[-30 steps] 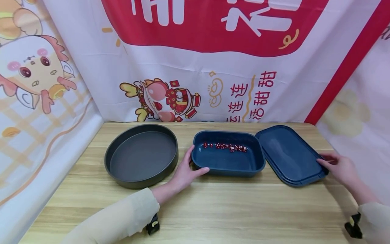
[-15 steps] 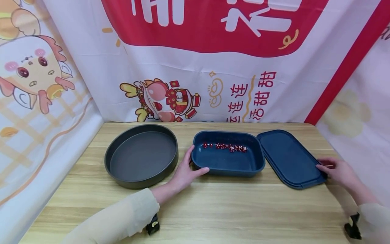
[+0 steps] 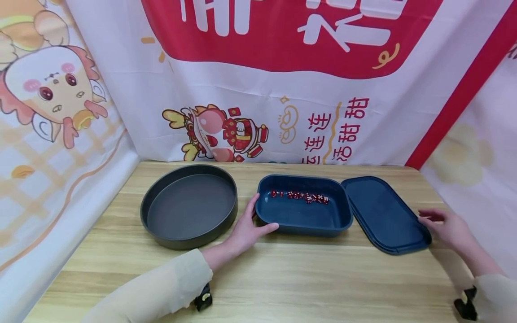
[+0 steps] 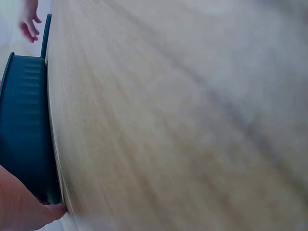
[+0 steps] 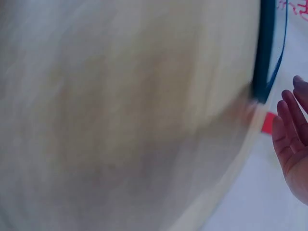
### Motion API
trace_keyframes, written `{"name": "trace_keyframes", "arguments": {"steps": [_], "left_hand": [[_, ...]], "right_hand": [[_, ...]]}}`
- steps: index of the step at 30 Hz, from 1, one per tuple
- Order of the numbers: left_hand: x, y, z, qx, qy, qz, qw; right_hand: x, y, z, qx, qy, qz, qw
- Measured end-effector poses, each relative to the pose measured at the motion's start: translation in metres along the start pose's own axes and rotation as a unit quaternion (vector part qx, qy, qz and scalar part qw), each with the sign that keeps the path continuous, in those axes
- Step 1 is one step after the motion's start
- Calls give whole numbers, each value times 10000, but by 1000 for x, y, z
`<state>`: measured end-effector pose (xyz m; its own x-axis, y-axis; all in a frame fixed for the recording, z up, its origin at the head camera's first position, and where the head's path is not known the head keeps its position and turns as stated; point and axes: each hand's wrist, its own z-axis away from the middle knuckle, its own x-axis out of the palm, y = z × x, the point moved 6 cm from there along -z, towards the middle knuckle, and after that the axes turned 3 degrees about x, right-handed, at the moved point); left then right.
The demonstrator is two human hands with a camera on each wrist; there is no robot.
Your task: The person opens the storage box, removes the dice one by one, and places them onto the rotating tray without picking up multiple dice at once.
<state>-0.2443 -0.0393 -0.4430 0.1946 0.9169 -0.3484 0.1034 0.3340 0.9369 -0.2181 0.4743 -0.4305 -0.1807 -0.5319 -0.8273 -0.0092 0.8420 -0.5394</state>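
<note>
With the blue container point(image 3: 307, 230) serving as the middle of the dial and twelve o'clock pointing at the printed backdrop point(image 3: 274, 83), the dark round pan point(image 3: 191, 206) is sitting at nine on the wooden desk point(image 3: 323, 278), and the blue lid point(image 3: 387, 215) is lying at three, just beside the container. Inside the container, a row of red dice point(image 3: 308, 198) is lying on the bottom, running from about ten o'clock to two.

The left hand point(image 3: 246, 229) is bracing the container at its eight o'clock corner, fingers against the end wall and thumb by the front wall; this grip is spreading apart around the corner rather than clamping. The right hand point(image 3: 449, 228) is hovering farther out at three o'clock, by the lid's outer end; its grip is standing loose and holding nothing, the right wrist view showing a gap between fingers and lid.

The container is looking like stiff, light plastic, its smooth walls probably feeling a little slippery. The loose dice would likely be rolling if it were tilting, so it is calling for level handling, best under the rim at the nine and three o'clock ends. The lid is looking thin, light and hardly fragile; its outer edge, nearest the right hand, is offering the surest hold.
</note>
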Motion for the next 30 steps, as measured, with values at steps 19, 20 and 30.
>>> {"name": "trace_keyframes", "arguments": {"steps": [19, 20, 30], "left_hand": [[-26, 23, 11, 352, -283, -372, 9983], [-29, 25, 12, 318, -307, -380, 9983], [-87, 40, 28, 1023, -546, -1321, 9844]], "right_hand": [[10, -149, -31, -1054, -345, -291, 9934], [12, -157, -32, -1087, -423, -282, 9928], [45, -216, -45, -1670, -933, -477, 9804]]}}
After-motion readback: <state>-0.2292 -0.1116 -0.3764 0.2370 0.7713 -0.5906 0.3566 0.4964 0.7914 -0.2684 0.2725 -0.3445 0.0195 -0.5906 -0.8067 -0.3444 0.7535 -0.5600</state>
